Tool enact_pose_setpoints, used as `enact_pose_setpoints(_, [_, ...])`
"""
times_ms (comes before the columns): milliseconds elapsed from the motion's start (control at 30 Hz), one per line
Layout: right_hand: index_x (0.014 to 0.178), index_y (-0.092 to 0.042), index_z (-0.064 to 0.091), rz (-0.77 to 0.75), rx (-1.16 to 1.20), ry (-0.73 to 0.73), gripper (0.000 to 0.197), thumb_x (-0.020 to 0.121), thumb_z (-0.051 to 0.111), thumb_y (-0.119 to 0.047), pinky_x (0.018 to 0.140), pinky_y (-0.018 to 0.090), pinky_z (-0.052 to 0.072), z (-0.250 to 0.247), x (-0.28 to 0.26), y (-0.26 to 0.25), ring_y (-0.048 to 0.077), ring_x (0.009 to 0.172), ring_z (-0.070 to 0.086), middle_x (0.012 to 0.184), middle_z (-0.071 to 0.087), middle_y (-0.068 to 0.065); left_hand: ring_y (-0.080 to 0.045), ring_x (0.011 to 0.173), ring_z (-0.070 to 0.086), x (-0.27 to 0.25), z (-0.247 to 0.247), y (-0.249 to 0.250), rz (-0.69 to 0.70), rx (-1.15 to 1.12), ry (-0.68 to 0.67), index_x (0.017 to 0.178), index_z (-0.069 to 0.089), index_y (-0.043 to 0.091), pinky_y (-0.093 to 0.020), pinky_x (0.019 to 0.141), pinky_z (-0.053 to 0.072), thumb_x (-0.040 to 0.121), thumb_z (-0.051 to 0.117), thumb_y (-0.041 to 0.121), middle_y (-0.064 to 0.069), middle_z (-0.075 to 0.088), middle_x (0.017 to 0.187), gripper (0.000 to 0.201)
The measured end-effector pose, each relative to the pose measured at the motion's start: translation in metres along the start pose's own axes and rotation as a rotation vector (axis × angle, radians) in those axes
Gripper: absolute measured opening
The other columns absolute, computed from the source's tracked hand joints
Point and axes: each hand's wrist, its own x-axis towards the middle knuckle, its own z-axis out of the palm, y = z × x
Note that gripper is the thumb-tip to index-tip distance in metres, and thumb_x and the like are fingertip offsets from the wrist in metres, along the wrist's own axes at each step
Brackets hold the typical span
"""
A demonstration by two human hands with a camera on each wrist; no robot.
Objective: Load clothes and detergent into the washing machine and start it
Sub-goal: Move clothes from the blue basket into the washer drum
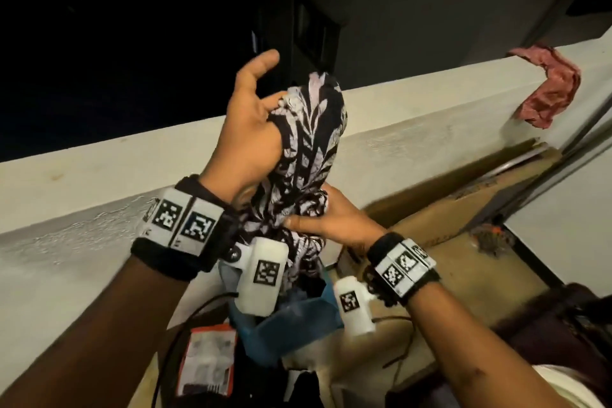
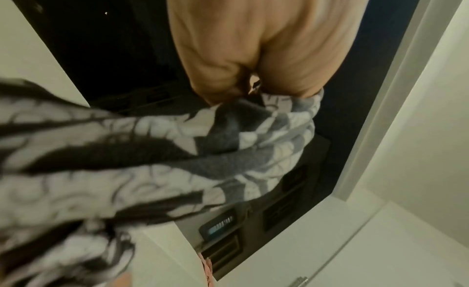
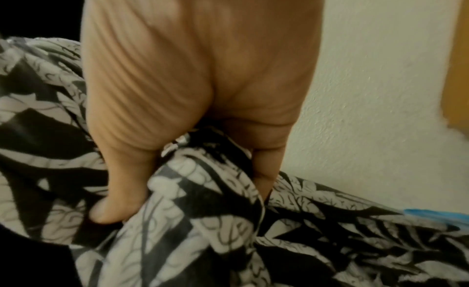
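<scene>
Left hand holds the black-and-white leaf-print garment raised above the white ledge; cloth is pinched under its thumb at the hand's 3 o'clock. Right hand, at the bundle's 5 o'clock, has its fingers curled into the folds.

Above the white ledge it's open dark space, so hands could pass there. The ledge wall blocks the way just ahead. Low right is crowded: cardboard box, blue basket, loose cable. A red cloth drapes the ledge far right.
</scene>
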Motion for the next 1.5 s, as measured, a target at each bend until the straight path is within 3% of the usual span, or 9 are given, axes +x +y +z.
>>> enact_pose_setpoints(233, [0.109, -0.021, 0.072, -0.041, 0.212, 0.212, 0.031, 0.082, 0.079, -0.007, 0.098, 0.036, 0.053, -0.025, -0.001, -0.017, 0.010, 0.102, 0.072, 0.106, 0.078, -0.006, -0.011, 0.101, 0.070, -0.013, -0.037, -0.033, -0.001, 0.172, 0.100, 0.147, 0.030, 0.025, -0.032, 0.088, 0.055, 0.084, 0.073, 0.000, 0.005, 0.074, 0.105, 0.080])
enact_pose_setpoints(333, [0.119, -0.016, 0.069, -0.030, 0.361, 0.272, 0.042, 0.082, 0.075, 0.004, 0.097, 0.040, 0.055, -0.041, -0.009, -0.019, 0.020, 0.106, 0.073, 0.112, 0.077, 0.003, -0.017, 0.101, 0.064, -0.033, -0.039, -0.077, -0.297, 0.250, -0.024, 0.150, 0.024, 0.028, -0.041, 0.089, 0.055, 0.086, 0.066, -0.003, -0.003, 0.063, 0.125, 0.082])
enact_pose_setpoints(500, [0.135, -0.015, 0.061, -0.012, 0.322, 0.242, 0.058, 0.081, 0.075, 0.004, 0.101, 0.041, 0.055, -0.043, -0.021, -0.028, 0.020, 0.112, 0.070, 0.122, 0.073, 0.006, -0.013, 0.111, 0.066, -0.079, -0.012, -0.148, -0.650, 0.055, -0.280, 0.127, 0.053, 0.030, -0.042, 0.098, 0.053, 0.058, 0.087, 0.057, -0.001, 0.067, 0.126, 0.082])
enact_pose_setpoints(667, [0.125, -0.004, 0.064, -0.118, 0.541, 0.163, 0.046, 0.081, 0.068, 0.009, 0.098, 0.043, 0.055, -0.050, -0.043, -0.050, 0.029, 0.111, 0.069, 0.119, 0.073, 0.016, -0.011, 0.112, 0.064, -0.102, 0.013, -0.206, -0.722, 0.435, -0.280, 0.115, 0.050, 0.030, -0.036, 0.100, 0.050, 0.049, 0.092, 0.063, 0.010, 0.064, 0.123, 0.084])
enact_pose_setpoints(800, [0.116, -0.007, 0.069, -0.238, 0.550, 0.132, 0.041, 0.076, 0.069, 0.004, 0.092, 0.039, 0.058, -0.066, -0.058, -0.072, 0.025, 0.103, 0.072, 0.108, 0.076, 0.009, -0.034, 0.126, 0.055, -0.091, 0.022, -0.177, -0.628, 0.546, -0.194, 0.124, 0.058, 0.004, -0.039, 0.102, 0.041, 0.093, 0.068, 0.018, -0.019, 0.058, 0.133, 0.035])
enact_pose_setpoints(900, [0.123, -0.011, 0.068, -0.274, 0.216, 0.348, 0.042, 0.084, 0.074, 0.001, 0.097, 0.033, 0.055, -0.084, -0.058, -0.070, 0.015, 0.110, 0.069, 0.117, 0.074, 0.002, -0.041, 0.121, 0.059, -0.079, 0.012, -0.163, -0.645, 0.417, -0.096, 0.097, 0.060, 0.020, -0.043, 0.099, 0.048, 0.093, 0.065, 0.009, -0.025, 0.060, 0.133, 0.013])
enact_pose_setpoints(1033, [0.150, -0.028, 0.044, -0.065, -0.199, 0.412, 0.069, 0.089, 0.073, -0.013, 0.110, 0.039, 0.047, -0.086, -0.051, -0.033, 0.005, 0.126, 0.054, 0.152, 0.048, -0.006, -0.031, 0.096, 0.074, -0.061, 0.000, -0.141, -0.532, -0.109, 0.147, 0.142, 0.039, 0.028, -0.047, 0.078, 0.061, 0.091, 0.064, -0.003, -0.016, 0.067, 0.118, 0.065])
enact_pose_setpoints(1233, [0.156, -0.030, -0.019, 0.168, -0.354, 0.045, 0.157, 0.049, 0.089, -0.067, 0.125, 0.052, 0.019, -0.029, -0.038, 0.019, 0.024, 0.155, 0.001, 0.168, -0.014, 0.002, -0.030, 0.088, 0.074, -0.047, 0.013, -0.105, -0.551, -0.439, 0.108, 0.146, 0.034, 0.025, -0.038, 0.065, 0.063, 0.091, 0.056, -0.010, -0.016, 0.068, 0.106, 0.069])
enact_pose_setpoints(1500, [0.137, -0.016, 0.045, 0.022, -0.331, 0.525, 0.071, 0.078, 0.084, -0.020, 0.095, 0.034, 0.058, -0.030, -0.038, 0.037, 0.013, 0.110, 0.066, 0.127, 0.066, 0.003, -0.035, 0.088, 0.075, -0.055, 0.027, -0.091, -0.518, -0.393, 0.047, 0.144, 0.032, 0.028, -0.044, 0.070, 0.063, 0.092, 0.058, -0.003, -0.019, 0.067, 0.115, 0.066])
